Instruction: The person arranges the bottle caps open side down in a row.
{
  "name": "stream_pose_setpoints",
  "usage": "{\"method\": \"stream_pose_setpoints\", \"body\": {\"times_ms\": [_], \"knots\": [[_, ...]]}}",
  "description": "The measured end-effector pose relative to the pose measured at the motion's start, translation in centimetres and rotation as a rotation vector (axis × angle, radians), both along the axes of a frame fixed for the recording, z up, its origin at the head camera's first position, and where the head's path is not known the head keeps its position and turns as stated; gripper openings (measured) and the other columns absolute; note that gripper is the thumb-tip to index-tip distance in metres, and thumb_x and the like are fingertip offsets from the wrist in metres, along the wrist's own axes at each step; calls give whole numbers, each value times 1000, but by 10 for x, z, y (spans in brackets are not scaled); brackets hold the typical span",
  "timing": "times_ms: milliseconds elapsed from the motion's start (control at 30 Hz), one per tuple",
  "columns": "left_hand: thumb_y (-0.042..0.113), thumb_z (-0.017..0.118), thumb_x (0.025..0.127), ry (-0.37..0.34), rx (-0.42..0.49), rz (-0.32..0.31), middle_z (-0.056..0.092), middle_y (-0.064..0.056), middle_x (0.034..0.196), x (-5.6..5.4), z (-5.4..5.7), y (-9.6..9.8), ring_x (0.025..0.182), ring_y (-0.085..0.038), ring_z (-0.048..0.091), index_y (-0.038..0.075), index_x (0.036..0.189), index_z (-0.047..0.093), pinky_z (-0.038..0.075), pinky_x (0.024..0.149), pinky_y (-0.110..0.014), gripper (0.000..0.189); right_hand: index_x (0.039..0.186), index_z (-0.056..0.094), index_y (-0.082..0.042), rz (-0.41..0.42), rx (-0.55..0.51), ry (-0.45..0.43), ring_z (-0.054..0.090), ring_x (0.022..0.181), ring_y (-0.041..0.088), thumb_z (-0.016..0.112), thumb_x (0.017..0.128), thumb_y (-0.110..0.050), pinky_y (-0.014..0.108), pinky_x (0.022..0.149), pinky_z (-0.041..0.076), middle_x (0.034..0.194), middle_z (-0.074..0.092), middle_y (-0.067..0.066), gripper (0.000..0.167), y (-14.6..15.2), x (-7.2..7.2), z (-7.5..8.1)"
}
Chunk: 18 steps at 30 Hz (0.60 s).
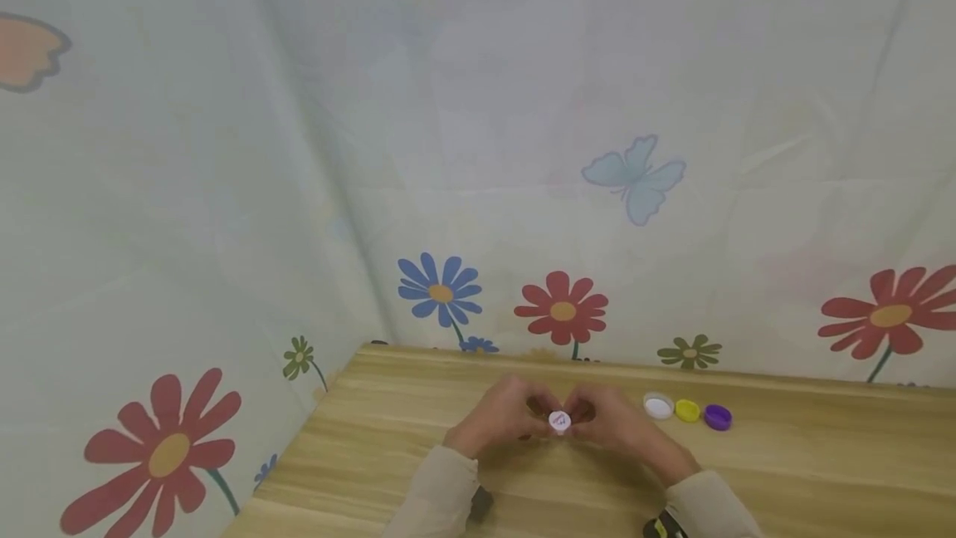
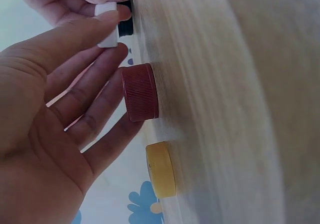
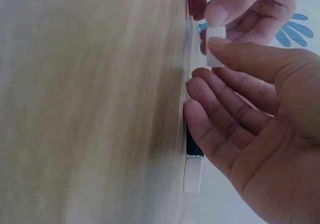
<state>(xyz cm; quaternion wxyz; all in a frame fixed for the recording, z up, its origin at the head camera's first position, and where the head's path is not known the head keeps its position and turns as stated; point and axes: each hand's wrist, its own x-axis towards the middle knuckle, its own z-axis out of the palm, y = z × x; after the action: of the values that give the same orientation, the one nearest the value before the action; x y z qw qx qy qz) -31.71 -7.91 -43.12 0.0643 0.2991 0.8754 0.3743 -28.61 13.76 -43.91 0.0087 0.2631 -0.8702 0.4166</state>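
A white bottle cap (image 1: 559, 421) with small purple writing on its top is held between both hands, just above the wooden table. My left hand (image 1: 502, 416) pinches it from the left, thumb at its side, the other fingers spread. From the right, my right hand (image 1: 616, 422) pinches the same cap (image 3: 216, 47) between thumb and fingertips. In the left wrist view a dark red ribbed cap (image 2: 140, 92) stands on the table close by the left fingers, with a yellow cap (image 2: 160, 169) beyond. A black cap (image 3: 194, 141) stands behind the right fingertips, partly hidden.
On the wooden table (image 1: 821, 463), right of the hands, lie a white cap (image 1: 658, 407), a bright yellow cap (image 1: 687, 411) and a purple cap (image 1: 719, 417) in a row. A flowered cloth (image 1: 478, 148) hangs along the back and left of the table.
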Motion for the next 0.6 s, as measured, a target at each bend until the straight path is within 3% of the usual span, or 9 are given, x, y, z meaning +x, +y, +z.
{"method": "stream_pose_setpoints", "body": {"times_ms": [200, 300, 467, 600], "knots": [[4, 91, 84, 1, -28, -12, 76, 11, 90, 6, -6, -1, 83, -5, 67, 13, 101, 83, 56, 77, -23, 21, 97, 72, -5, 1, 0, -23, 61, 81, 14, 85, 87, -2, 27, 73, 54, 88, 69, -2, 16, -2, 4, -10], [6, 91, 84, 39, -51, -14, 75, 12, 90, 6, -6, -1, 86, -5, 68, 13, 101, 83, 55, 84, -22, 20, 97, 72, -6, -9, 7, -10, 61, 81, 13, 85, 87, -4, 27, 73, 54, 89, 68, -2, 17, -2, 3, -11], [11, 92, 84, 106, -80, -20, 75, 11, 88, 2, -4, -1, 86, -5, 69, 13, 99, 83, 54, 86, -23, 18, 97, 71, -7, -24, 34, 26, 62, 81, 11, 87, 86, -6, 28, 73, 54, 88, 68, -3, 19, -2, -1, -8], [14, 92, 84, 106, -78, -35, 76, 12, 88, 0, -4, -1, 86, -5, 69, 13, 99, 84, 54, 86, -22, 17, 95, 71, -6, -16, 43, 39, 62, 79, 9, 88, 85, -5, 27, 72, 54, 86, 68, -5, 20, -1, -1, -7]]}}
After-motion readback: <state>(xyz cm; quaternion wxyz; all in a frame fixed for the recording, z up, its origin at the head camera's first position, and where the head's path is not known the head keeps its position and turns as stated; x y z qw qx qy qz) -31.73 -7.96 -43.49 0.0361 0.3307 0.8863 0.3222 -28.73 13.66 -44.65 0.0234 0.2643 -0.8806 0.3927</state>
